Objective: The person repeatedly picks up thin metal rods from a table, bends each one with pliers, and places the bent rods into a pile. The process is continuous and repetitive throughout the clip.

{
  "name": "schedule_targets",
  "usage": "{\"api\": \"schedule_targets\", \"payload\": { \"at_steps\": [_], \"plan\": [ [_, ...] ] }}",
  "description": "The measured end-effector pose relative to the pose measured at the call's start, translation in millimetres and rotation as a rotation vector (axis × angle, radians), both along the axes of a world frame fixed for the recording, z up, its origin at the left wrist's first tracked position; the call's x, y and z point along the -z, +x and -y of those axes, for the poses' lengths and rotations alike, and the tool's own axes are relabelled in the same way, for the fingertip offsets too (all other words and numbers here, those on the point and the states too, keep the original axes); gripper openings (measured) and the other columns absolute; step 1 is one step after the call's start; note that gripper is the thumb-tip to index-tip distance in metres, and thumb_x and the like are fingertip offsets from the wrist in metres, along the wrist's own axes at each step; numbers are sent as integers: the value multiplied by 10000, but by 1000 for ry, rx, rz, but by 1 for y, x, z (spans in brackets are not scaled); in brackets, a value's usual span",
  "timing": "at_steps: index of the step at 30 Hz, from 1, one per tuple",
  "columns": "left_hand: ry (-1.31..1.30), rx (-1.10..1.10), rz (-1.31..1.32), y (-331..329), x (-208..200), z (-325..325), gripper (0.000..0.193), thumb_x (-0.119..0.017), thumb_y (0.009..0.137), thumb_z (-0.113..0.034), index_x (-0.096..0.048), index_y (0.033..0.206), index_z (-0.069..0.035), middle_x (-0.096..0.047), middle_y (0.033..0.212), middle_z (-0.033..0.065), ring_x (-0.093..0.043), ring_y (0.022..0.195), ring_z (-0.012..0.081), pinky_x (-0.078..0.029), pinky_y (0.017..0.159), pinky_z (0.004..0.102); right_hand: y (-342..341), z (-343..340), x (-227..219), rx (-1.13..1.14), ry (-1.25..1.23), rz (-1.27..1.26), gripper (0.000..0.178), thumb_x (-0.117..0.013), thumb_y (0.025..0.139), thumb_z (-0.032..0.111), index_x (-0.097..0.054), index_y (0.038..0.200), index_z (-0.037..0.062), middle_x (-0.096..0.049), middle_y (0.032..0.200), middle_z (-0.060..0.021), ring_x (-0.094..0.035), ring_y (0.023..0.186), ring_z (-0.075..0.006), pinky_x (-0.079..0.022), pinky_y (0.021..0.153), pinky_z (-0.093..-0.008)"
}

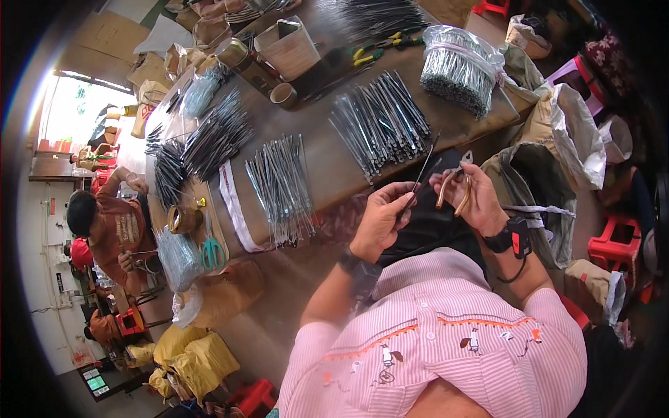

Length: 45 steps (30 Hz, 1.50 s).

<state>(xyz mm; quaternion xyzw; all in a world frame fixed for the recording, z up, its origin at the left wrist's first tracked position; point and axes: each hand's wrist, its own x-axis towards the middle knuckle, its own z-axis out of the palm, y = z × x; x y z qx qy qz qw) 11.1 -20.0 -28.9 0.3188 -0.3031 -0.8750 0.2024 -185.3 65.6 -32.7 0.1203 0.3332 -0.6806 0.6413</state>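
My left hand [383, 216] is closed around a thin dark metal strip [426, 164], which slants up and away from the fingers. Close beside it, my right hand [482, 198] grips pliers [465, 198] with brownish handles, their jaws pointing up. The handles are spread apart. Whether the jaws touch the strip, I cannot tell. Just beyond my hands, a pile of flat metal strips [383, 125] lies on the table [324, 164]. A second pile of thin metal strips [281, 184] lies left of it, near the table's edge.
Further left are dark strip heaps [219, 132], green-handled scissors [212, 252] and a tape roll [182, 219]. Yellow-handled pliers [366, 57] and a plastic-wrapped silver bundle [460, 76] stand farther back. Open sacks [533, 188] and a red stool [614, 240] are at right. Another person [115, 223] works at left.
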Motion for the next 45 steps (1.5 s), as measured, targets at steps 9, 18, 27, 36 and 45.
{"api": "schedule_targets", "payload": {
  "at_steps": [9,18,27,36,45],
  "plan": [
    [-395,-34,152,-8,-14,-9,204,-605,878,11,-669,1069,-20,-540,759,-19,-438,524,22,-348,434,176,-1,-40,-7,-664,-186,-542,577,-549,706,32,-423,1268,65,-558,1116,-175,-603,895,-272,-536,674,-338],
    [-595,-50,251,-6,-19,-8,231,-603,868,-22,-660,1091,-31,-575,732,-28,-434,506,20,-340,437,178,-2,-32,-8,-732,-138,-1768,440,-588,718,30,-552,1155,61,-596,916,-215,-608,786,-348,-498,676,-390],
    [-499,7,304,-5,-31,-9,197,-596,888,-11,-653,1075,13,-492,799,8,-459,569,58,-382,486,212,-3,-30,-13,-693,-113,-1900,203,-588,733,97,-597,932,60,-573,687,-190,-580,660,-393,-454,594,-423],
    [-1167,-116,596,23,-30,-2,254,-654,844,-104,-650,1061,28,-530,808,109,-545,730,227,-450,700,307,8,-3,-14,-817,-85,-1850,310,-531,742,155,-576,1038,71,-619,777,-201,-593,761,-416,-464,689,-485],
    [-560,-408,659,96,21,50,364,-519,929,-65,-532,1277,42,-607,729,38,-522,544,58,-412,468,205,12,8,2,-740,-112,-1501,399,-524,793,119,-531,1186,54,-601,745,-137,-601,673,-300,-473,655,-368]
  ]
}}
